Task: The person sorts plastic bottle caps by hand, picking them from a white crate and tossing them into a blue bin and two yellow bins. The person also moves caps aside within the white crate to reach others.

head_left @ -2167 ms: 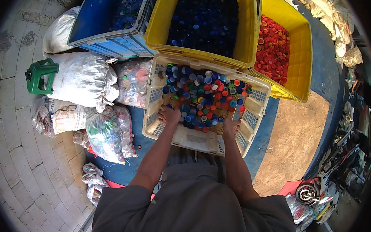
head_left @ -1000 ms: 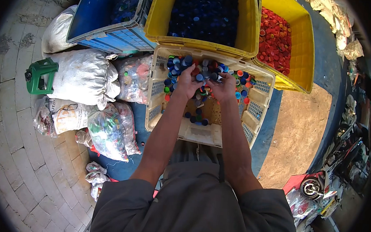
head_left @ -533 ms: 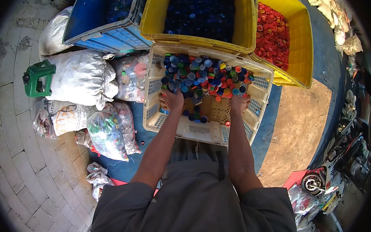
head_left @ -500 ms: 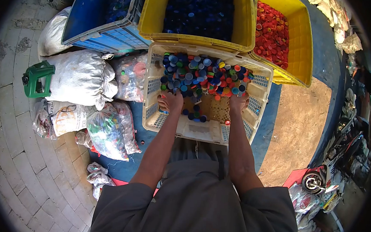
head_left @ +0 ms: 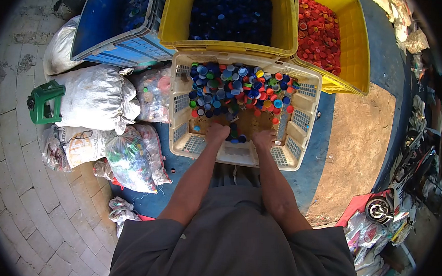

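Note:
A cream plastic basket (head_left: 240,159) with mesh sides stands in front of me, with many mixed bottle caps (head_left: 239,91) heaped toward its far side. Blue, red, green and yellow caps show in the heap. My left hand (head_left: 218,133) is inside the basket near its front, fingers curled and pointing inward. My right hand (head_left: 264,139) is also inside, to the right, with its fingers bent. Between the two hands lie a few dark caps (head_left: 237,138) on the basket floor. What either hand holds, if anything, is too small to make out.
Beyond the basket stand a yellow crate (head_left: 226,48) of dark blue caps, another yellow crate (head_left: 355,45) of red caps, and a blue crate (head_left: 130,46). Filled sacks (head_left: 94,97) and a green plastic object (head_left: 46,102) are at left. A cardboard sheet (head_left: 357,146) lies at right.
Both hands have moved nearer each other and toward the front of the basket. The caps are spread a little nearer to me. The view has shifted slightly.

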`<control>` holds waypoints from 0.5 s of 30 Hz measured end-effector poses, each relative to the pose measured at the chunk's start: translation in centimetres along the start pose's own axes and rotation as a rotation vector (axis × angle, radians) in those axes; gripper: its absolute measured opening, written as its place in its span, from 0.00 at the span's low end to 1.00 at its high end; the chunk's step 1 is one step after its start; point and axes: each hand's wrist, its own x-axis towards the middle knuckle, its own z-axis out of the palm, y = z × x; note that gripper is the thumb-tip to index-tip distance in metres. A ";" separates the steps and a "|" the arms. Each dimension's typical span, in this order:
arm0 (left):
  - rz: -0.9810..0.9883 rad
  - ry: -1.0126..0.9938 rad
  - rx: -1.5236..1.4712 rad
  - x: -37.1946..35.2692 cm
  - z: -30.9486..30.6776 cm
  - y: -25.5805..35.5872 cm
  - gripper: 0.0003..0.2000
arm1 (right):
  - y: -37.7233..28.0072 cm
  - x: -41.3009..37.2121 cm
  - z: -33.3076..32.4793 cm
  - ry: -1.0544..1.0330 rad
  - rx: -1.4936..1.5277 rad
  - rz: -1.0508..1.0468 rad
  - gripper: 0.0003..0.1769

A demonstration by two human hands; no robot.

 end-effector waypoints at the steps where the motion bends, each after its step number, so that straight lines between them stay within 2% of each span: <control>1: 0.041 -0.022 0.001 -1.6 -0.9 0.7 0.38 | -0.2 -0.1 0.0 -0.053 0.079 -0.024 0.47; 3: 0.120 -0.062 0.001 -6.7 -4.1 2.8 0.37 | -0.6 0.3 -0.5 -0.079 0.152 -0.109 0.47; 4: 0.089 0.069 0.041 -6.6 -4.2 2.3 0.38 | -0.5 0.2 -0.8 -0.095 0.187 -0.150 0.46; 6: 0.027 0.332 0.117 -6.0 -4.0 1.1 0.41 | -0.8 -1.0 -3.3 0.029 0.107 -0.073 0.47; 7: -0.023 0.362 0.156 -5.1 -3.5 0.3 0.41 | -1.2 -1.5 -4.4 0.092 0.067 -0.040 0.47; 9: -0.120 0.420 0.237 -2.6 -2.2 -1.4 0.43 | 0.1 0.5 -2.8 0.078 0.154 0.055 0.47; 10: -0.110 0.378 0.193 -1.9 -1.6 -1.5 0.44 | 0.8 1.6 -1.5 0.073 0.198 0.105 0.47; 13: -0.073 0.259 0.024 -1.4 0.4 -0.5 0.45 | -0.5 1.2 3.0 0.178 0.160 0.083 0.49; 15: -0.045 0.207 -0.147 -1.7 1.1 0.2 0.44 | -1.7 -0.4 4.3 0.178 0.159 0.039 0.50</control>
